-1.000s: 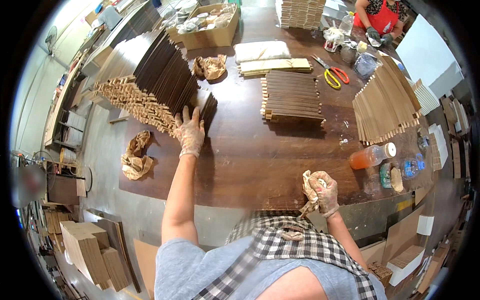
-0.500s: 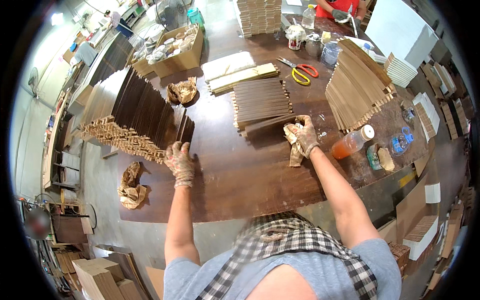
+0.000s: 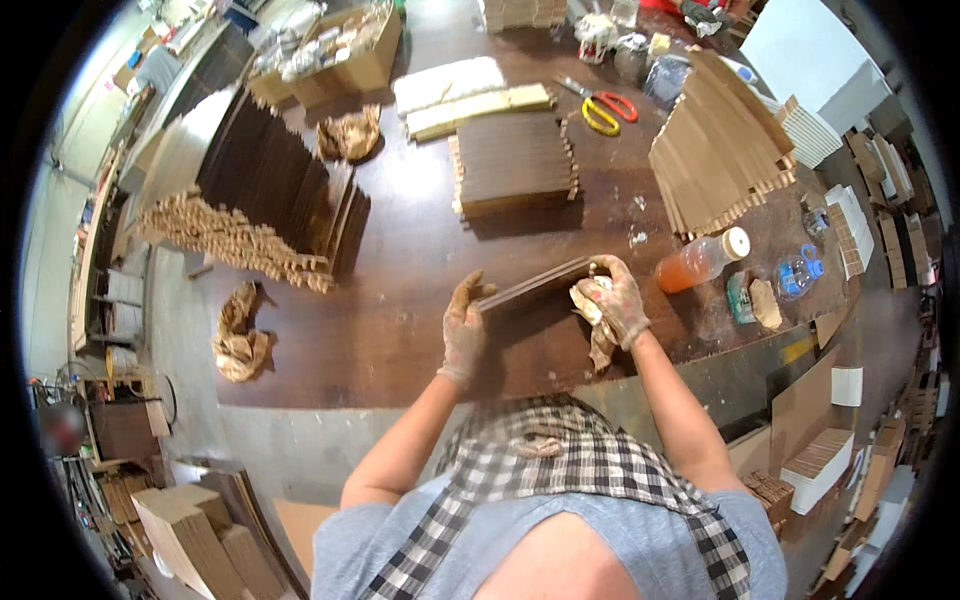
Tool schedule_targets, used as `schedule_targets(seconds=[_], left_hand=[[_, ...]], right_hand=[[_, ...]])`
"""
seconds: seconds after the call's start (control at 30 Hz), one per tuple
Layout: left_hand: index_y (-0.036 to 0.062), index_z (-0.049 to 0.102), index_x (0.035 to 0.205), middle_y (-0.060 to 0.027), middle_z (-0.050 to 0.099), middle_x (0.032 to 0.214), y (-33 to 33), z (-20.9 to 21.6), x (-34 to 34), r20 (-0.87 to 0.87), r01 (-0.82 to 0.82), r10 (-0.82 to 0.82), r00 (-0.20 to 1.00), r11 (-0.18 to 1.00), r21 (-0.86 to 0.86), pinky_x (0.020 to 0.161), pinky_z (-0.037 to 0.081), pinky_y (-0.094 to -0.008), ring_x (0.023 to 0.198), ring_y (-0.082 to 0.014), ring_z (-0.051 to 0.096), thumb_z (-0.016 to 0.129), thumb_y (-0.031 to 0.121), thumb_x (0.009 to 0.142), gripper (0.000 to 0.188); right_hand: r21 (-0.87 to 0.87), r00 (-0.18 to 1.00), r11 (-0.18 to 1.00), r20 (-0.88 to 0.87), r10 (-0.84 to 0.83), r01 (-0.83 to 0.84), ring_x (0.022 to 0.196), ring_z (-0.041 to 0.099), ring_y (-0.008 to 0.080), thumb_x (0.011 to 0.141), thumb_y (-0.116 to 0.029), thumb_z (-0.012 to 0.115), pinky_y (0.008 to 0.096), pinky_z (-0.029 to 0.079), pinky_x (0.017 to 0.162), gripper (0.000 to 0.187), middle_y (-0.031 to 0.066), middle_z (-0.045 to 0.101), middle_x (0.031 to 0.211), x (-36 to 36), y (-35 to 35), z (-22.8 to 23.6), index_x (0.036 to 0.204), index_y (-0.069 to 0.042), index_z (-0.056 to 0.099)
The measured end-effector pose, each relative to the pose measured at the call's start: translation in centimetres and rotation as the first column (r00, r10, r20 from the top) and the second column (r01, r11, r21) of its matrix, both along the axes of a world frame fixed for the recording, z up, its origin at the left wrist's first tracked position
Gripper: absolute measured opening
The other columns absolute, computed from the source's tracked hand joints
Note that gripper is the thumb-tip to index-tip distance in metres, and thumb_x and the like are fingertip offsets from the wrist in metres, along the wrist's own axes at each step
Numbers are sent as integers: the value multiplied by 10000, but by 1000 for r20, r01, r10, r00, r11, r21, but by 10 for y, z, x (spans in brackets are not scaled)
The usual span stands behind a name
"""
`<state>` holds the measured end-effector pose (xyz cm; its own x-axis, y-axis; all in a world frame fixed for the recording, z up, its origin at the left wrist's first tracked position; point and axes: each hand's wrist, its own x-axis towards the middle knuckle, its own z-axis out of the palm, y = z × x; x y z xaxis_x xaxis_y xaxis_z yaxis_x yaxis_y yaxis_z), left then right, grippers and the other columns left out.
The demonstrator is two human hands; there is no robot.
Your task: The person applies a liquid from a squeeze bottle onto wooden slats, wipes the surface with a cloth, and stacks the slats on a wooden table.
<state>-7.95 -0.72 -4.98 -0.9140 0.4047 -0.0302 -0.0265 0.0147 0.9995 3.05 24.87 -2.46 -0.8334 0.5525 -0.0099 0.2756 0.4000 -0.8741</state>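
A narrow brown wooden slat [image 3: 535, 284] is held up between my gloved hands, in front of a neat stack of similar slats [image 3: 515, 165]. My left hand [image 3: 463, 333] grips the slat's left end, with thumb and fingers on either side of it. At the other end, my right hand [image 3: 620, 302] is closed on the slat and also keeps a crumpled piece of brown paper [image 3: 600, 330] in its palm. To the left stands a long row of dark slats [image 3: 255, 180] with pale cut ends. Another fanned row of lighter slats [image 3: 715, 150] stands at the right.
Crumpled brown papers lie at the left, one near [image 3: 240, 345] and one farther [image 3: 348, 134]. Scissors [image 3: 600, 108] with red and yellow handles rest beyond the stack. At the right are a bottle of orange liquid [image 3: 695, 262] and a blue-capped bottle [image 3: 798, 275]. A cardboard box [image 3: 350, 80] stands far left.
My left hand has moved right, from the dark row to the slat's left end. The slat has come off the middle stack and nearer to me, with my right hand still on it.
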Motion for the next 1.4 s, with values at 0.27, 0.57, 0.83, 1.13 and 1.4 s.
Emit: schedule_targets(seconds=[0.27, 0.57, 0.83, 1.13, 1.4], left_hand=[[80, 343, 1580, -114, 556, 1360, -35, -9, 23, -258, -49, 14, 966, 990, -132, 955, 533, -325, 1141, -188, 603, 618, 0, 997, 649], [15, 423, 1488, -193, 565, 1361, -36, 12, 45, -566, 5, -282, 775, 898, -440, 1045, 431, -478, 1216, -387, 533, 862, 247, 744, 895], [-8, 375, 1528, -185, 617, 1280, -44, 11, 41, -538, 44, -302, 787, 897, -440, 980, 480, -474, 1127, -381, 579, 902, 230, 730, 985], [39, 540, 1339, -177, 647, 1147, -65, 9, 40, -510, 96, -289, 810, 924, -370, 915, 510, -466, 1064, -383, 621, 860, 96, 711, 707], [66, 589, 1053, -150, 648, 1041, -64, 7, 35, -547, 121, -293, 784, 937, -329, 832, 522, -464, 975, -379, 638, 833, 103, 710, 422]], right_hand=[[-642, 972, 742, 18, -233, 190, 799, 678, 130, 951, -51, 690, 260, 597, 661, 231, 97, 687, 1016, 75, -15, 11, 1167, 17, 649], [548, 870, 815, -293, 396, -187, 978, 631, 281, 835, -294, 729, 411, 498, 893, 259, 107, 679, 1007, -26, -114, 28, 1008, -105, 700], [877, 962, 397, 231, 148, -271, 990, 580, 291, 817, -282, 711, 443, 451, 891, 198, 109, 626, 1025, -12, -32, 9, 963, -150, 695], [607, 929, 756, -77, 362, -245, 1001, 624, 275, 823, -219, 727, 424, 482, 913, 80, 71, 692, 1034, -27, -141, 3, 874, -158, 728], [751, 948, 619, 28, 318, -230, 956, 594, 244, 795, -231, 695, 419, 473, 854, 151, 61, 667, 975, -25, -110, 0, 927, -160, 707]])
